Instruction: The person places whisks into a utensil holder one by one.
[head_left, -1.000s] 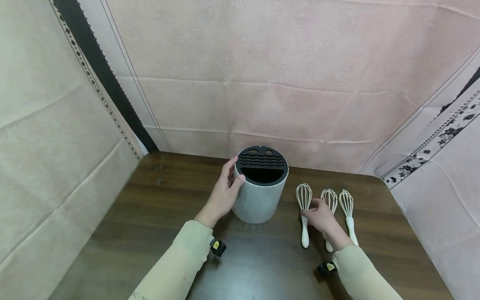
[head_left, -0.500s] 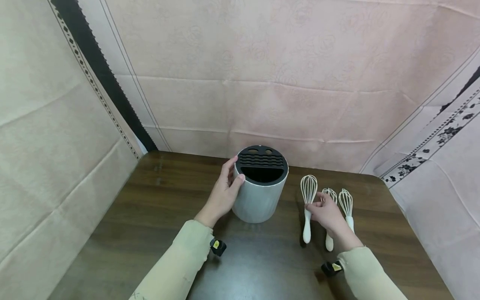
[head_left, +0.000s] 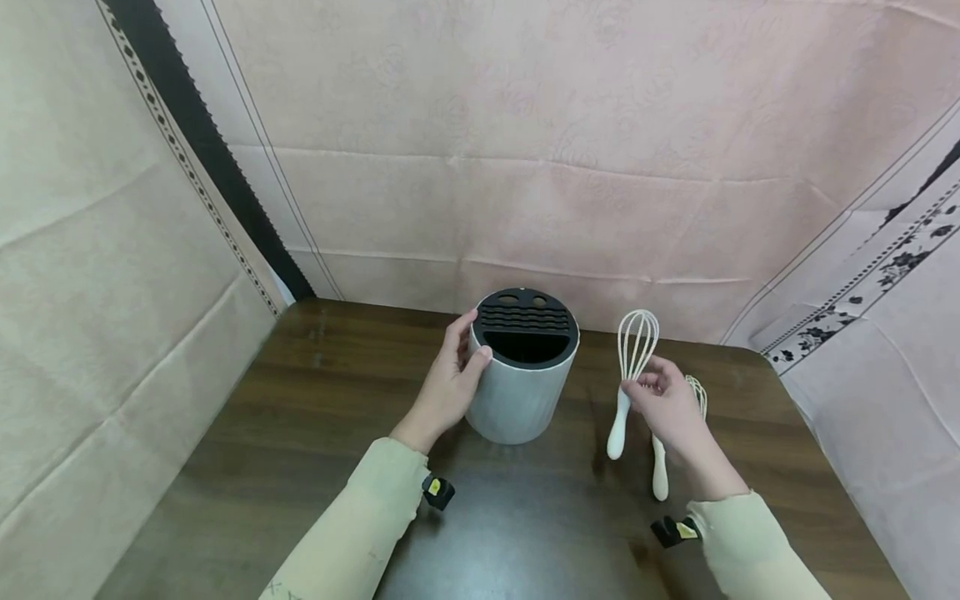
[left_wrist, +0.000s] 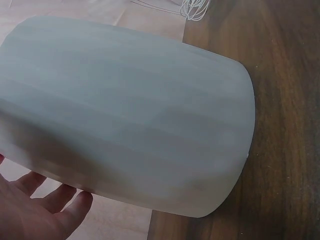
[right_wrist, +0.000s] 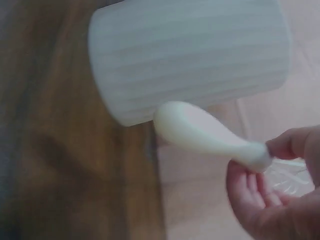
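Note:
A pale grey round holder (head_left: 516, 404) with a black slotted lid (head_left: 525, 327) stands on the table. My left hand (head_left: 442, 392) rests against its left side, thumb at the front and fingers round the side; in the left wrist view that hand (left_wrist: 47, 207) touches the holder wall (left_wrist: 130, 110). To the right, my right hand (head_left: 671, 412) pinches a white whisk (head_left: 623, 408) where handle meets wires, wires up, clear of the table. The right wrist view shows thumb and fingers of the hand (right_wrist: 280, 200) pinching the whisk handle (right_wrist: 200, 130).
Behind the right hand lies another whisk, its handle (head_left: 660, 471) showing below the hand. Wires (head_left: 698, 393) show to the right of the hand. A pink cloth (head_left: 525, 208) hangs behind the brown table (head_left: 337, 433).
My right hand has lifted the whisk off the table, moving it up, away from me and slightly right. My left hand and the holder have stayed in place.

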